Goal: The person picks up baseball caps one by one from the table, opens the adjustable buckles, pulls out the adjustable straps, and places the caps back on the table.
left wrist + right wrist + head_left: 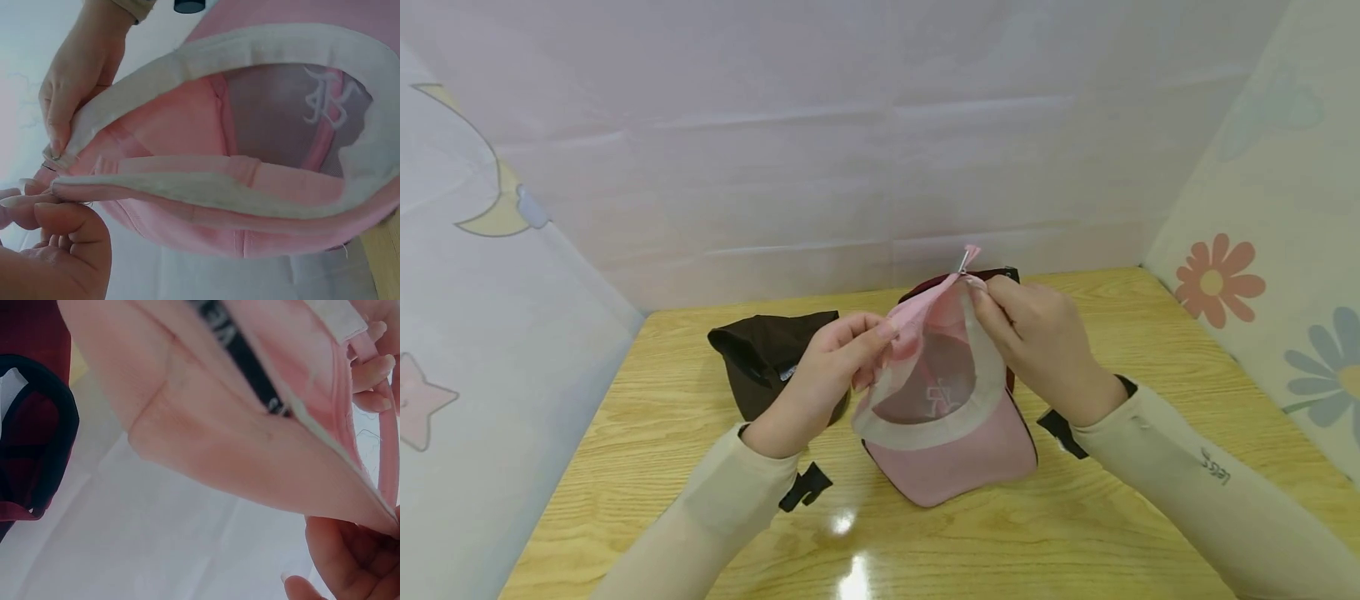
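Observation:
A pink cap (951,471) is held up over the table, its brim towards me and its hollow inside facing me. My left hand (827,362) pinches the pink back strap (917,310) between thumb and fingers. At the other side of the back opening, my right hand (1041,337) grips the cap's edge beside a small metal buckle (963,262). The left wrist view shows the white inner sweatband (156,78) and embroidery seen through the front panel. A black label (240,359) with white letters crosses the pink cloth in the right wrist view.
A dark brown cap (748,358) lies on the wooden table (662,467) left of the pink one. Behind the pink cap is a maroon cap (37,328), mostly hidden in the head view. Patterned cloth walls (775,167) enclose the table's back and sides.

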A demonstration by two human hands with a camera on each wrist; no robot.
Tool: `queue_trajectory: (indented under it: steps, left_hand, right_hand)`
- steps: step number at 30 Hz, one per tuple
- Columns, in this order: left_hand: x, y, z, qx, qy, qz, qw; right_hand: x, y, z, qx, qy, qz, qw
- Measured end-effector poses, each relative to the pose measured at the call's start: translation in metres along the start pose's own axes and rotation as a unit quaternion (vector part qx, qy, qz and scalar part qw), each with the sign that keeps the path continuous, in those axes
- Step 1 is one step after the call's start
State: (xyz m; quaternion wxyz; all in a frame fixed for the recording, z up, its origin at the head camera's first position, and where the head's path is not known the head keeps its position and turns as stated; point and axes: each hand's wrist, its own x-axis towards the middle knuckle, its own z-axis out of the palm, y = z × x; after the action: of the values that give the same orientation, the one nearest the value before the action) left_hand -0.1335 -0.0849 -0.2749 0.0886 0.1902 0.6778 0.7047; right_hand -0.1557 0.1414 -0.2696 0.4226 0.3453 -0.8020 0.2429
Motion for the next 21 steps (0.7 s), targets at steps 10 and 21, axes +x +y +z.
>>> queue_trajectory:
  steps: [10, 21]
  left_hand:
    - [-0.001, -0.008, 0.001, 0.096, 0.039, 0.042, 0.9937]
    - [-0.004, -0.013, -0.006, 0.133, 0.074, 0.060, 0.9865]
  right_hand:
    - [-0.001, 0.000, 0.001, 0.026, -0.021, 0.024, 0.999]
    - [-0.001, 0.002, 0.002, 0.029, -0.014, 0.040, 0.999]
